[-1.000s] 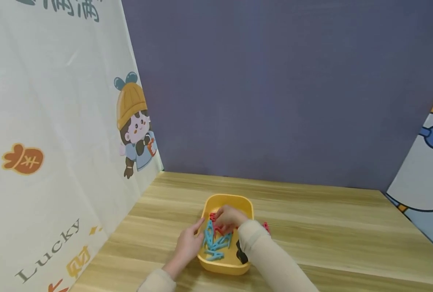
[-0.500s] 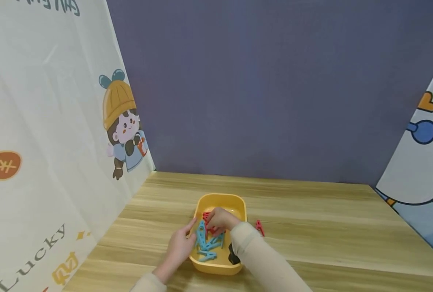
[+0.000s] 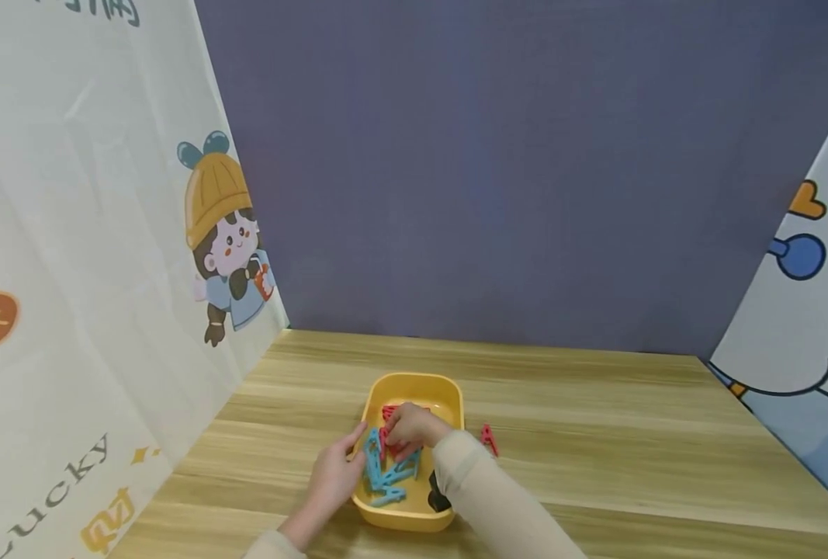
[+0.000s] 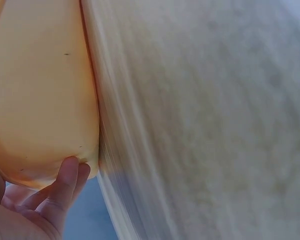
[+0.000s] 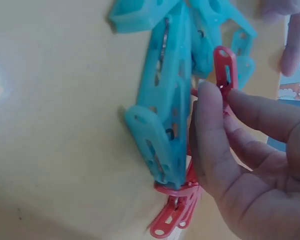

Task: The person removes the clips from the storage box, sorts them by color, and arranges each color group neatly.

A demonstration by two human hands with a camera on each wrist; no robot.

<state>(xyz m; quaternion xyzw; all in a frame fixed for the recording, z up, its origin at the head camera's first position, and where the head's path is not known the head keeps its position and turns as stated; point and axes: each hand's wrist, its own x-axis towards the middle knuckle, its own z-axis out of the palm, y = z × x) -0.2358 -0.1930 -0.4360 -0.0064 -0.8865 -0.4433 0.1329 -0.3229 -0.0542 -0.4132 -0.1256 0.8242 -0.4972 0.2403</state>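
Note:
My right hand point(image 3: 417, 428) is inside the yellow tray point(image 3: 407, 522). In the right wrist view, thumb and fingers of the right hand point(image 5: 250, 155) pinch a red clothespin point(image 5: 225, 65). Beside it lie several light blue clothespins point(image 5: 162, 90), with more red ones point(image 5: 170, 217) below. My left hand point(image 3: 333, 475) holds the tray's left side. The left wrist view shows the left hand point(image 4: 50, 200) with its fingertips against the outer wall of the tray point(image 4: 45, 100).
A black object point(image 3: 438, 494) lies in the tray's front right part. One red clothespin point(image 3: 489, 440) lies on the wooden table point(image 3: 595, 435) right of the tray. Printed cloth stands at left and right, with a dark blue-grey backdrop point(image 3: 483, 178) behind.
The head view has turned slightly to the right. Inside the tray, the right hand's fingers have shifted a little among the red clothespins. The left hand remains at the tray's side.

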